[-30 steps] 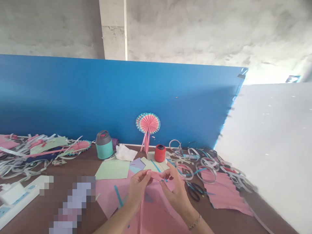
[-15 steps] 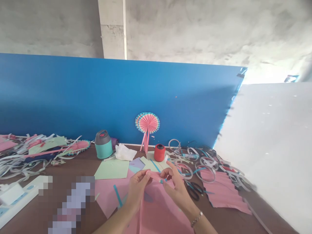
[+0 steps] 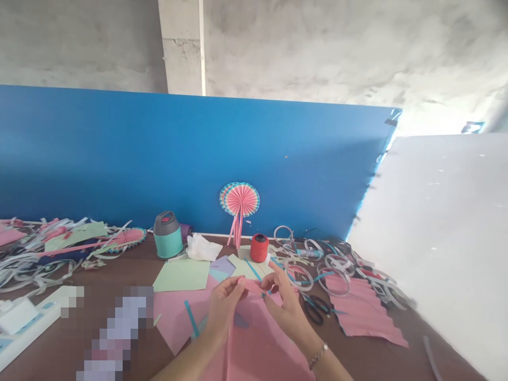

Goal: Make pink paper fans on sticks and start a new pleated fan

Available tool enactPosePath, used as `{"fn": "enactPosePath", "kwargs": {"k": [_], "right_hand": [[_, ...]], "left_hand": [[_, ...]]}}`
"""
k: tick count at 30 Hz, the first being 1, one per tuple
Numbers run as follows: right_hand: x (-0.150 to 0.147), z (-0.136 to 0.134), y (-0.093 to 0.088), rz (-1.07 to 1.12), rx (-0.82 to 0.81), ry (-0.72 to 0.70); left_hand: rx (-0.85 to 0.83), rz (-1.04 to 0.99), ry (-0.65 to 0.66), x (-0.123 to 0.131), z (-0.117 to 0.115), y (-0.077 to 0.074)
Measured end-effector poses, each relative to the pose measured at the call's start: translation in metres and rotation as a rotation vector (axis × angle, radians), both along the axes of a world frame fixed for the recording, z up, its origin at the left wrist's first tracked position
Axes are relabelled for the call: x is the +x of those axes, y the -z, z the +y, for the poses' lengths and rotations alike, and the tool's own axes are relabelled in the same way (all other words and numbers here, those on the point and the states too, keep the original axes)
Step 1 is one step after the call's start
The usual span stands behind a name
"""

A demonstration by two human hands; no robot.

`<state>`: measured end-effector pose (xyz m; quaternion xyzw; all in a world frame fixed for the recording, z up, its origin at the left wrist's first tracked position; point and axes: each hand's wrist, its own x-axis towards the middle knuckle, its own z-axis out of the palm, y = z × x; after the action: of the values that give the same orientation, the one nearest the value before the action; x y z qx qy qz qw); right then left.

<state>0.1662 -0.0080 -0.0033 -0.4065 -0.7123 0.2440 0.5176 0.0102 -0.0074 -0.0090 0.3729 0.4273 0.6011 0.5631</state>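
Left hand [image 3: 224, 304], right hand [image 3: 284, 300] hold one pink paper [image 3: 251, 286]

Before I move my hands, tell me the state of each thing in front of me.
Left hand: closed on pink paper
Pink paper: folded, raised between the hands
Right hand: fingers bent at the paper's other end, firmness of grip unclear
Teal container: upright, lid on
Paper fan: spread into a disc
Red spool: upright
White tissue: crumpled
Pleated pink sheet: creased, spread out
Scissors: lying down, blades unclear
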Motion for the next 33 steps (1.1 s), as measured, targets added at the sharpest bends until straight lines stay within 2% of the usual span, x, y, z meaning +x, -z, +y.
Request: {"fn": "enactPosePath", "kwargs": {"k": [9,14,16,18,20,22,23,25,27,29,33], "right_hand": [[-0.004,0.002,0.009,0.014,-0.062,0.052],[-0.006,0.004,0.009,0.096,-0.097,0.036],[-0.005,0.003,0.008,0.064,-0.085,0.075],[-0.004,0.001,0.005,-0.035,0.003,0.180],[-0.001,-0.005,0.000,-0.163,0.163,0.302],[0.001,-0.012,-0.005,-0.257,0.334,0.358],[0.001,-0.016,-0.008,-0.282,0.404,0.348],[0.002,-0.023,-0.013,-0.296,0.483,0.218],[0.000,-0.028,-0.018,-0.306,0.453,0.023],[-0.003,-0.028,-0.020,-0.333,0.355,-0.095],[-0.007,-0.020,-0.017,-0.367,0.156,-0.038]], "left_hand": [[-0.004,-0.014,0.046,0.001,-0.005,-0.004],[0.013,-0.025,0.125,-0.001,-0.005,-0.001],[0.012,-0.032,0.135,-0.001,-0.004,0.000],[0.009,-0.032,0.115,0.000,-0.004,-0.001],[0.018,-0.021,0.084,0.000,-0.003,-0.002],[0.027,-0.007,0.066,0.002,-0.003,-0.003],[0.031,0.001,0.062,0.002,-0.003,-0.004],[0.031,0.015,0.054,0.003,-0.003,-0.004],[0.025,0.029,0.034,0.003,-0.002,-0.003],[0.034,0.057,0.020,0.003,-0.002,-0.002],[0.063,0.079,0.053,0.003,-0.003,-0.002]]}}
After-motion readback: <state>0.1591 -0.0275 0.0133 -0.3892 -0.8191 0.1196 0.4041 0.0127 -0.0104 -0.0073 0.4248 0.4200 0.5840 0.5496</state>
